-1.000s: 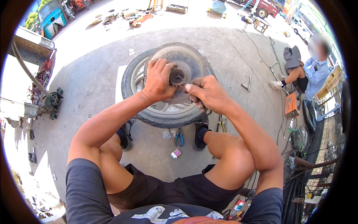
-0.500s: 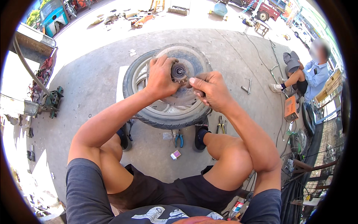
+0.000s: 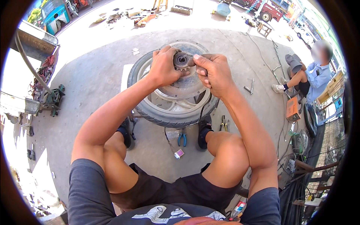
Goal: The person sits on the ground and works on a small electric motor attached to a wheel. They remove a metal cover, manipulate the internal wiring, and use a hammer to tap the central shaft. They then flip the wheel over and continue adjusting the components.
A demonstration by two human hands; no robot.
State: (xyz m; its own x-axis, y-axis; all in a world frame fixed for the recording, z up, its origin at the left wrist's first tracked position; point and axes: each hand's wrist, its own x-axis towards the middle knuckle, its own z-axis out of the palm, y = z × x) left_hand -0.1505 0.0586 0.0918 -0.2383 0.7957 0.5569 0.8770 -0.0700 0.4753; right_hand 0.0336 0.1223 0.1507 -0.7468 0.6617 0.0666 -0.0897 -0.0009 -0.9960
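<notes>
My left hand [image 3: 164, 67] is curled round the left side of a small, greasy toothed hub piece [image 3: 182, 59], which has a round hole in its middle. It is held over a motorcycle wheel [image 3: 180, 117] lying flat between my feet. On the other side, my right hand [image 3: 216, 73] has thumb and fingers pinched together by the hub piece's right edge. What sits in that pinch is too small and dark to make out. Below the hands, the wheel's disc-shaped centre and pale spokes show.
Blue-handled pliers [image 3: 182, 139], a small box [image 3: 179, 153] and yellow-handled pliers [image 3: 224, 123] lie near my feet. Farther right are a T-shaped wrench [image 3: 249, 87], an orange machine [image 3: 292, 109] and a seated person [image 3: 317, 75]. A metal vise-like tool [image 3: 54, 100] stands at left.
The hub piece has risen and tilted, so its hole faces me more. Both hands moved slightly up with it. A thin tool at the hole earlier no longer shows there.
</notes>
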